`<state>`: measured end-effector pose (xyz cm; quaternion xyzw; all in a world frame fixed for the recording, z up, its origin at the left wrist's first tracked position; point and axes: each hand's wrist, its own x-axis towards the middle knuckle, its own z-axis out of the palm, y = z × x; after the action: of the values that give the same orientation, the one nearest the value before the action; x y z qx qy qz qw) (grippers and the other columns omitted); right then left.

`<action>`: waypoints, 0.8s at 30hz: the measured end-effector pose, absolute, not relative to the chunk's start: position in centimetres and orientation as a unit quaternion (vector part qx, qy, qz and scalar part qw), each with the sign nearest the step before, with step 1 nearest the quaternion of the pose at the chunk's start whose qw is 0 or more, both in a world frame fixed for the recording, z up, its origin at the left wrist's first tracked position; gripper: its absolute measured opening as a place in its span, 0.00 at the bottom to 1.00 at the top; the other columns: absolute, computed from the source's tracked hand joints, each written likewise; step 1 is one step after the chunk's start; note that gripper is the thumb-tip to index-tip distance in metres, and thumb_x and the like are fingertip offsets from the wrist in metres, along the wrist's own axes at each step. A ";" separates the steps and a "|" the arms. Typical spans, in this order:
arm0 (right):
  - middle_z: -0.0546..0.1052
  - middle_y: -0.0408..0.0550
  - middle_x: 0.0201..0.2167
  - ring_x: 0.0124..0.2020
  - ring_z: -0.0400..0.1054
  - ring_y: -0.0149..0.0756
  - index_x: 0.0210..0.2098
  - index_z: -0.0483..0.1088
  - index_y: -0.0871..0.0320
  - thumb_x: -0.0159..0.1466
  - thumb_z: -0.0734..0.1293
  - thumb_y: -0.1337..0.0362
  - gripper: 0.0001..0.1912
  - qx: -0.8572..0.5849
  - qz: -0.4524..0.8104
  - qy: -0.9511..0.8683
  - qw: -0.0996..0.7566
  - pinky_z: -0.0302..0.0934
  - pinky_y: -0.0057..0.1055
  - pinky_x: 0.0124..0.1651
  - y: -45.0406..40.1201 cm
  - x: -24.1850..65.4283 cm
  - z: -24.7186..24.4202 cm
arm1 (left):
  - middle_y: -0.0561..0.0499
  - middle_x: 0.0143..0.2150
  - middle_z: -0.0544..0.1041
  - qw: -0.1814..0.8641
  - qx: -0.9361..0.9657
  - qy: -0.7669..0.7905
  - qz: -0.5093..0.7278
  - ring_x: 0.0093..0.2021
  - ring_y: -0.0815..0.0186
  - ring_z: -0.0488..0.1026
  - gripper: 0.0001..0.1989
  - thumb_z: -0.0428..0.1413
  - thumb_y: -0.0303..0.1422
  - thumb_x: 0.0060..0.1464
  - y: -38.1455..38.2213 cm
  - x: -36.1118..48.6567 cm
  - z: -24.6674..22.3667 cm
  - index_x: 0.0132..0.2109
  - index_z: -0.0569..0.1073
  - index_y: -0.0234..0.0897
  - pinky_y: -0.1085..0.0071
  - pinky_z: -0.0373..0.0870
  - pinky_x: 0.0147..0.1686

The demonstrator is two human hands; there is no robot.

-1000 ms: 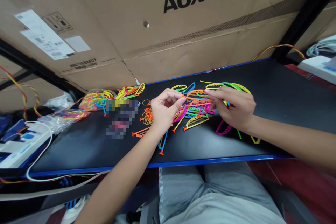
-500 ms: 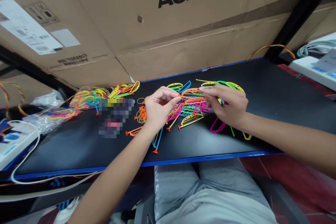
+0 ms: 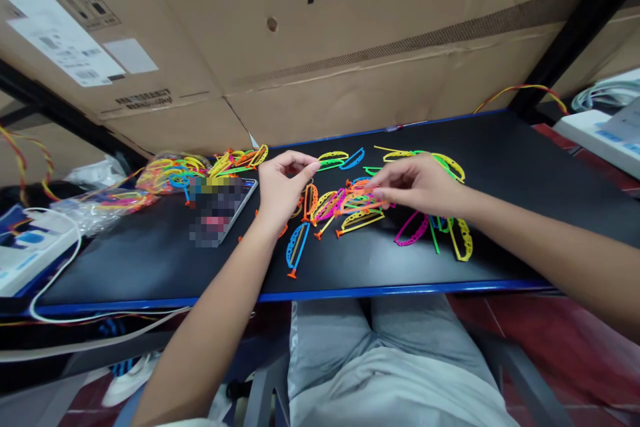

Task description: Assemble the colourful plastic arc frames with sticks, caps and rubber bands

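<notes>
My right hand [image 3: 420,185] is over the pile, thumb and fingertips closed on the end of an orange toy bow [image 3: 357,203]. My left hand [image 3: 281,185] is left of the pile, thumb and index tip together; anything between them is too small to make out. Partly hidden under its wrist are orange suction-cup pieces [image 3: 283,232]. Around the hands lie a blue toy bow with an orange-tipped arrow [image 3: 299,247], a yellow toy bow [image 3: 361,220], a magenta bow [image 3: 413,229] and a yellow bow [image 3: 465,240]. Behind are green and blue bows [image 3: 353,159].
A phone [image 3: 239,203], partly blurred out, lies left of my left hand. Bagged bows [image 3: 173,173] and loose bows [image 3: 243,161] sit at the back left. A large cardboard box [image 3: 320,93] stands along the back of the black table [image 3: 165,267].
My left hand has moved left, away from the orange bow. My right hand has come slightly left and lower with the bow over the pile. The view has shifted a little.
</notes>
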<state>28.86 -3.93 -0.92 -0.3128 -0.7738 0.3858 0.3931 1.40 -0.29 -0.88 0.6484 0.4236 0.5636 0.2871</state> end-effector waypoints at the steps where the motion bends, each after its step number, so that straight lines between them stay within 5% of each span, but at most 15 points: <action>1: 0.82 0.45 0.26 0.25 0.73 0.31 0.42 0.82 0.59 0.69 0.72 0.56 0.12 -0.297 0.375 -0.798 0.365 0.65 0.29 0.27 -4.1 28.7 -1.3 | 0.50 0.31 0.83 0.286 0.652 0.427 0.558 0.30 0.68 0.74 0.06 0.71 0.34 0.50 -0.2 1.3 -1.0 0.33 0.84 0.38 0.70 0.69 0.33; 6: 0.84 0.48 0.35 0.31 0.75 0.34 0.44 0.81 0.56 0.72 0.68 0.62 0.09 -0.275 0.134 -0.917 0.257 0.63 0.30 0.34 -4.7 28.5 -2.2 | 0.49 0.32 0.84 0.264 0.703 0.420 0.509 0.31 0.66 0.74 0.05 0.70 0.34 0.52 -0.4 1.3 -0.8 0.33 0.84 0.38 0.67 0.71 0.36; 11: 0.83 0.52 0.37 0.39 0.75 0.42 0.49 0.80 0.57 0.74 0.67 0.59 0.12 -0.299 0.003 -0.918 0.262 0.65 0.35 0.39 -4.6 28.9 -1.6 | 0.50 0.31 0.83 0.236 0.737 0.421 0.473 0.31 0.64 0.73 0.06 0.66 0.35 0.56 -0.7 1.5 -0.6 0.33 0.83 0.39 0.65 0.71 0.37; 18: 0.78 0.65 0.56 0.56 0.70 0.59 0.69 0.67 0.62 0.68 0.69 0.38 0.42 -0.327 0.008 -0.910 0.255 0.66 0.57 0.59 -4.2 29.0 -1.5 | 0.50 0.40 0.79 0.158 0.801 0.479 0.321 0.31 0.65 0.72 0.06 0.68 0.36 0.56 -1.0 0.7 -0.6 0.40 0.83 0.40 0.63 0.68 0.40; 24: 0.77 0.64 0.60 0.59 0.70 0.61 0.72 0.64 0.58 0.67 0.71 0.41 0.42 -0.320 0.038 -0.925 0.201 0.64 0.60 0.63 -4.1 29.2 -2.2 | 0.51 0.38 0.81 0.176 0.857 0.445 0.192 0.38 0.59 0.76 0.11 0.66 0.44 0.60 -1.3 0.1 -0.4 0.41 0.82 0.42 0.60 0.62 0.48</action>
<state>29.15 -4.07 -2.25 -0.3198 -0.9251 0.0378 0.2012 0.10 -1.33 -0.40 0.8570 0.4446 0.1921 0.1761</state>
